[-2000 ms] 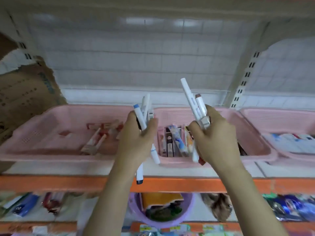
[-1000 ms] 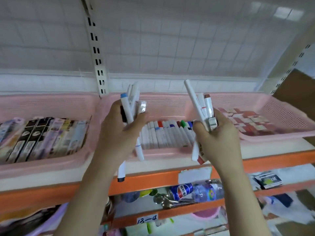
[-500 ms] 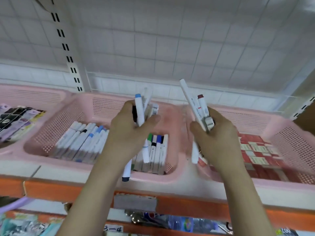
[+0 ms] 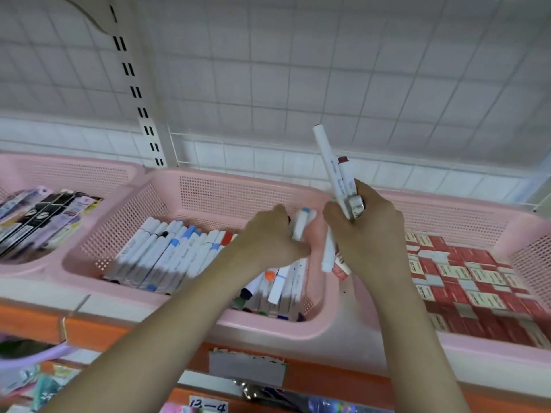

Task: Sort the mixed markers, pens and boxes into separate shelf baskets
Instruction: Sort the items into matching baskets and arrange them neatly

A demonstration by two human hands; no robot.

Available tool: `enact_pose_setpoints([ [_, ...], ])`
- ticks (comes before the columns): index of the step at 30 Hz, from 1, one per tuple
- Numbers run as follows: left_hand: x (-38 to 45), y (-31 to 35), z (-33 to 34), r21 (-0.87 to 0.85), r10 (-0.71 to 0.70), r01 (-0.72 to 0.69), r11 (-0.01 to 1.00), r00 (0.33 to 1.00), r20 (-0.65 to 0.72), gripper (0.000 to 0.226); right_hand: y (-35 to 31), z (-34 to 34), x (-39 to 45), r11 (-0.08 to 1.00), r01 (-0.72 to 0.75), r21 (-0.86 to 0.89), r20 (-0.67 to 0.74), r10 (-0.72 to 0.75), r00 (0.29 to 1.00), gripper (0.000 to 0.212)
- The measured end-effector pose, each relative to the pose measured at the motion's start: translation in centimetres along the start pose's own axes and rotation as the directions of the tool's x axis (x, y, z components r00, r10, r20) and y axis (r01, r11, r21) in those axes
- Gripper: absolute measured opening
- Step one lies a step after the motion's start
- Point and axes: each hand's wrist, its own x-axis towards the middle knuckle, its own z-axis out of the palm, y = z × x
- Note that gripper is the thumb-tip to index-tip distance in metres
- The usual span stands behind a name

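A person's left hand (image 4: 269, 238) lowers a clutched bunch of white markers (image 4: 301, 225) into the middle pink basket (image 4: 238, 186), near its right wall, where markers already lie in rows. The right hand (image 4: 368, 234) grips a second bundle (image 4: 335, 180) upright, apparently awaiting sorting.

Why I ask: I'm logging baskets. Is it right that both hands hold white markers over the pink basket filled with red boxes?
Not quite. In the head view the left hand and right hand hold white markers over the markers' pink basket; the red boxes fill the neighbouring basket.
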Motion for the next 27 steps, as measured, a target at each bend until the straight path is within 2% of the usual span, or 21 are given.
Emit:
enact_pose_setpoints([
  [2,0.4,-0.4,0.3,0.104,-0.018,0.008,0.995,0.995,0.099,0.035,0.1,0.1,0.1,1.000,0.009,-0.006,-0.008,-0.009,1.000,0.031],
  [4,0.7,-0.7,0.4,0.132,-0.020,-0.001,0.991,0.987,0.157,0.036,0.5,0.2,0.1,1.000,-0.001,-0.004,-0.018,0.001,1.000,0.031],
  [8,1.0,-0.6,0.4,0.132,0.085,-0.107,0.985,0.982,0.169,0.038,0.8,0.6,0.2,1.000,-0.014,-0.012,-0.029,0.014,0.999,0.031],
  [12,1.3,-0.9,0.4,0.044,0.187,-0.199,0.979,0.963,0.195,0.046,0.8,0.7,0.2,1.000,-0.025,-0.009,-0.019,0.025,1.000,0.025],
  [17,1.9,-2.1,-0.5,-0.132,0.155,-0.135,0.982,0.976,0.153,0.034,1.2,0.6,-0.1,0.999,-0.029,-0.015,-0.030,0.028,0.999,0.031],
  [21,2.3,-2.5,-1.5,-0.310,0.154,-0.108,0.944,0.980,0.128,0.029,1.4,0.4,-0.3,0.999,-0.036,-0.017,-0.040,0.035,0.999,0.033],
  [24,2.6,-2.5,-1.1,-0.263,0.124,-0.088,0.961,0.985,0.122,0.040,1.3,0.4,-0.4,0.999,-0.035,-0.019,-0.048,0.034,0.998,0.031],
  [27,2.3,-1.8,0.0,-0.031,0.067,-0.063,0.998,0.986,0.155,0.054,1.3,0.5,-0.4,0.999,-0.047,-0.023,-0.051,0.046,0.998,0.029],
])
